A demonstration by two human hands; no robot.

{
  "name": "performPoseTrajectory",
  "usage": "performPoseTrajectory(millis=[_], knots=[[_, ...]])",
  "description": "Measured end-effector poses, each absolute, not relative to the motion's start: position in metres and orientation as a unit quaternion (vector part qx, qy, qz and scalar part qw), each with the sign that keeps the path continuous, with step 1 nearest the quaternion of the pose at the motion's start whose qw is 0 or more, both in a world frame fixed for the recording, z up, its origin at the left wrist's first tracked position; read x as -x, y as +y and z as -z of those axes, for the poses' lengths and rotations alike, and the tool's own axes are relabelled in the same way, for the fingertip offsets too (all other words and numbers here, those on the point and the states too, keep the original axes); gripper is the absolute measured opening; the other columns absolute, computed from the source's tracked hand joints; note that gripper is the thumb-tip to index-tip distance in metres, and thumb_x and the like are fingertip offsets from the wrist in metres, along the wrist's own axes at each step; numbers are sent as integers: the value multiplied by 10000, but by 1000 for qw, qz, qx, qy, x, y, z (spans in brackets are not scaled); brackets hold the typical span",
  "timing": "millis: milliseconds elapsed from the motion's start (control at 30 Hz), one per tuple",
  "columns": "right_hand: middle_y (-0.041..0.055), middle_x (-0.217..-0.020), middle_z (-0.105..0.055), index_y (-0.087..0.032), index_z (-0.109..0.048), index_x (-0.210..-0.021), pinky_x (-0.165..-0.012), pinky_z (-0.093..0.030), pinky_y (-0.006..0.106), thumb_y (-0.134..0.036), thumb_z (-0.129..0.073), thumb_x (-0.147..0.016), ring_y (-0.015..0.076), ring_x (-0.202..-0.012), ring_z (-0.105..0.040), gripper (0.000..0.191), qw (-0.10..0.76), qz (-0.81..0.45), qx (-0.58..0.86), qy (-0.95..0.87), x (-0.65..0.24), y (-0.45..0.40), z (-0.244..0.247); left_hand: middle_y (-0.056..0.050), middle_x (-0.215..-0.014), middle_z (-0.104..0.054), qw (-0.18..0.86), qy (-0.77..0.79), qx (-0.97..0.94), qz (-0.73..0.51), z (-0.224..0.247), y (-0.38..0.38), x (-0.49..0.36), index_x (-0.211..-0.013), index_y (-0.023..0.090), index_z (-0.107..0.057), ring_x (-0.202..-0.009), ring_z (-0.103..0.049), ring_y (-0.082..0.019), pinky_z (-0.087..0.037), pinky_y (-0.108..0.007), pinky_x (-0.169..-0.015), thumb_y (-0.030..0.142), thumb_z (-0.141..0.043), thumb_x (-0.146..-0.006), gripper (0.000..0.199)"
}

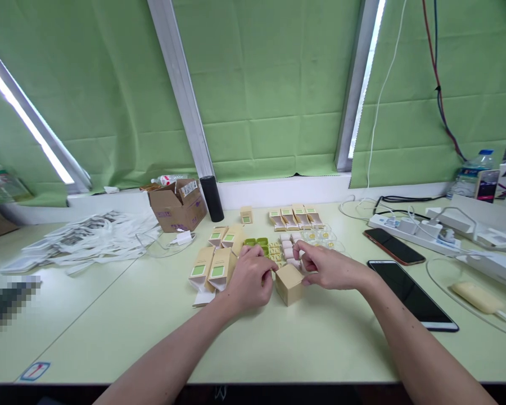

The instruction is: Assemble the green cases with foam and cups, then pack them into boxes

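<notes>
Between a left grip [252, 278] curled at its upper edge, any pinch too hidden to tell, and a right grip [306, 265] spread at the opposite side, a small cardboard box [290, 284] sits on the desk [341, 343], likely light, stiff yet crushable, best held by facing walls.

Left hand [251, 279] curled, right hand [328, 266] loosely bent — forearms [181, 354] angled inward

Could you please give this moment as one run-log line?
left hand: at small box's left corner; right hand: at its right side; support: table; nearby: green-labelled cartons
</notes>
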State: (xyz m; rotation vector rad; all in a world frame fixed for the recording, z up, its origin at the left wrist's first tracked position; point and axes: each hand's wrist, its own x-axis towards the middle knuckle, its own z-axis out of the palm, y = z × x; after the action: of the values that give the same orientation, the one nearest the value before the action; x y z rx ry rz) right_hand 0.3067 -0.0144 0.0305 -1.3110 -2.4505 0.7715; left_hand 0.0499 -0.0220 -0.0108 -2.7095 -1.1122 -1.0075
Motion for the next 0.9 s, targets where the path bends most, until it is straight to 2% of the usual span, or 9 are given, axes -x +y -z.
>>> performPoseTrajectory(millis=[133,233,367,467,567,667,767,900], knots=[[-33,-804,-622,-271,-474,-1120,-652,-299,284,-125,-624,-858,195,-737,-525,335,139,-202,479,-843,-309,-11,-26,-38,-626,-594,6,-315,894,318,11,-24,-51,-736,209,-656,-765,-531,-245,-358,-440,-758,82,-573,-762,154],[-19,-837,-656,-268,-492,-1127,-654,-288,278,-125,-591,-891,202,-761,-553,293,134,-176,491,-843,-308,-10,-26,-30,-612,-598,3,-301,897,323,11,-26,-52,-725,212,-637,-749,-525,-237,-368,-448,-767,92,-569,-766,144],[-5,-846,-674,-264,-526,-1137,-648,-271,273,-107,-570,-900,210,-783,-584,288,124,-138,512,-839,-307,-12,-29,-42,-679,-650,8,-338,871,357,8,-27,-52,-797,213,-649,-816,-558,-257,-403,-465,-805,137,-557,-864,137],[8,-841,-671,-258,-551,-1177,-639,-262,283,-95,-575,-889,222,-775,-590,332,123,-90,540,-827,-306,-11,-30,-59,-802,-705,2,-363,859,361,4,-29,-53,-948,215,-656,-966,-570,-302,-441,-501,-885,209,-578,-922,82],[36,-969,-687,-251,-568,-1189,-654,-312,282,-40,-574,-851,223,-821,-616,399,172,-62,546,-818,-307,-7,-26,-93,-1097,-749,-24,-370,868,329,-1,-34,-57,-1182,221,-622,-1208,-530,-364,-439,-567,-1017,268,-642,-921,266],[70,-1168,-660,-236,-588,-1156,-719,-402,285,45,-542,-784,212,-908,-642,468,256,-48,505,-823,-309,-1,-21,-109,-1323,-697,-49,-368,887,274,-7,-40,-63,-1350,249,-548,-1365,-461,-395,-408,-598,-1109,282,-699,-893,482],[63,-1170,-636,-230,-604,-1131,-764,-452,294,111,-478,-719,191,-874,-640,549,301,-44,476,-825,-310,6,-14,-117,-1407,-655,-60,-368,901,220,-11,-44,-71,-1412,258,-494,-1391,-451,-388,-397,-589,-1141,268,-733,-859,603],[54,-1130,-634,-224,-610,-1072,-758,-465,287,145,-433,-708,176,-834,-642,549,328,-51,460,-824,-310,12,-4,-127,-1407,-650,-44,-369,915,158,-14,-43,-78,-1429,248,-478,-1376,-478,-385,-377,-580,-1148,239,-729,-837,643]])
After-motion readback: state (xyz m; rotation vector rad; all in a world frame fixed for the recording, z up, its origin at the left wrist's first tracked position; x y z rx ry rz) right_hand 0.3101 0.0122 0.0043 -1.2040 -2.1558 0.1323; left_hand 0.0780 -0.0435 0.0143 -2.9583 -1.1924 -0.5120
